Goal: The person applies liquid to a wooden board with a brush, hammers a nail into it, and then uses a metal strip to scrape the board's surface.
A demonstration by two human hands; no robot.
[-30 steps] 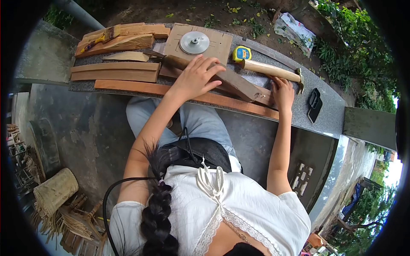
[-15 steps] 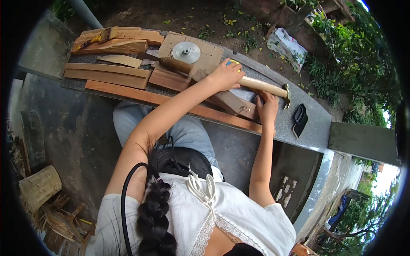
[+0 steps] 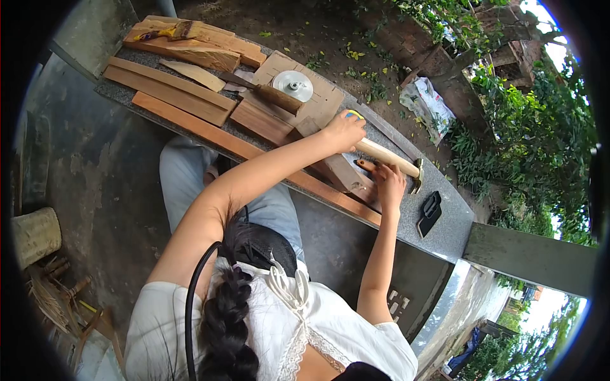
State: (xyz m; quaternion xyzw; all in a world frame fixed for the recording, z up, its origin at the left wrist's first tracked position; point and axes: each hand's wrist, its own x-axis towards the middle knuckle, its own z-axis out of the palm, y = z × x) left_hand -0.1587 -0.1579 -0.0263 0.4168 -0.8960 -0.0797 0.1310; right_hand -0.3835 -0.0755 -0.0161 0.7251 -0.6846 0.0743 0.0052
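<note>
My left hand [image 3: 344, 133] is closed over a yellow and blue item [image 3: 354, 115], which looks like a tape measure, at the rear end of a hammer [image 3: 389, 154]. The hammer lies on the bench with its metal head to the right. Below the hammer handle, my right hand [image 3: 391, 184] has its fingers curled at an orange-brown handle [image 3: 365, 165]; the rest of that tool is hidden. A thick wooden block [image 3: 340, 170] lies between my two hands, partly under my left forearm.
The speckled bench [image 3: 406, 219] carries a black item [image 3: 430, 214] at right. Left are wooden boards [image 3: 171, 92], a long reddish strip [image 3: 203, 130], a brush [image 3: 181, 30], a wooden-handled tool [image 3: 278, 98] and a metal disc [image 3: 293, 86] on a board.
The camera view has turned and shifted. My right hand has drawn slightly down from the hammer handle, and more of the orange-brown handle shows. My left hand stays at the yellow and blue item.
</note>
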